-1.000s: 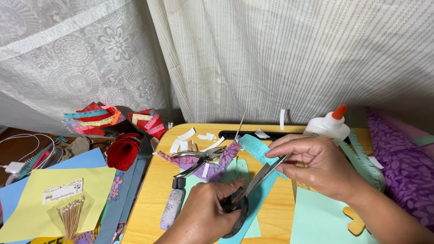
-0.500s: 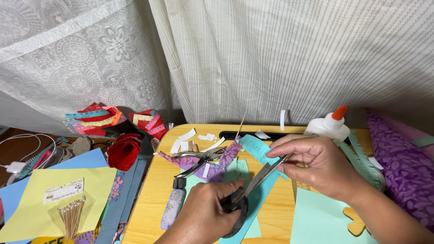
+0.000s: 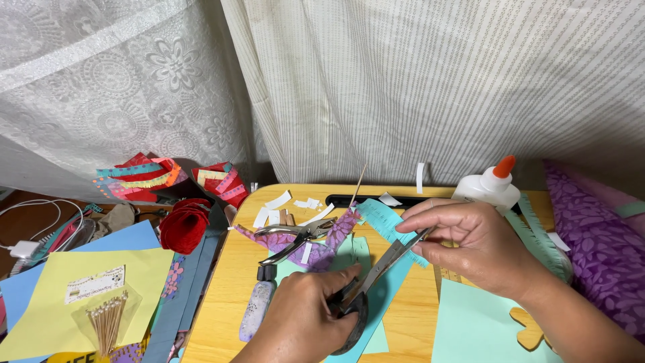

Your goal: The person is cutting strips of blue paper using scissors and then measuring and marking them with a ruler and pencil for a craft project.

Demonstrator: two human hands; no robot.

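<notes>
Gripping the scissors point(image 3: 376, 275), my left hand point(image 3: 306, 323) cuts the teal paper strip point(image 3: 390, 228) pinched by my right hand point(image 3: 480, 245) over the wooden lap desk point(image 3: 222, 296). Beyond sit a hole punch point(image 3: 292, 238), glue bottle point(image 3: 489, 188), then curtains point(image 3: 403, 87).

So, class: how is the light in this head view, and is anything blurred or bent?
Head view: soft, even indoor light, with faint shadows under the left hand and right hand; no strong glare on the scissors; focus sharp on the curtain and glue bottle; slight wide-angle stretch at the edges.
</notes>
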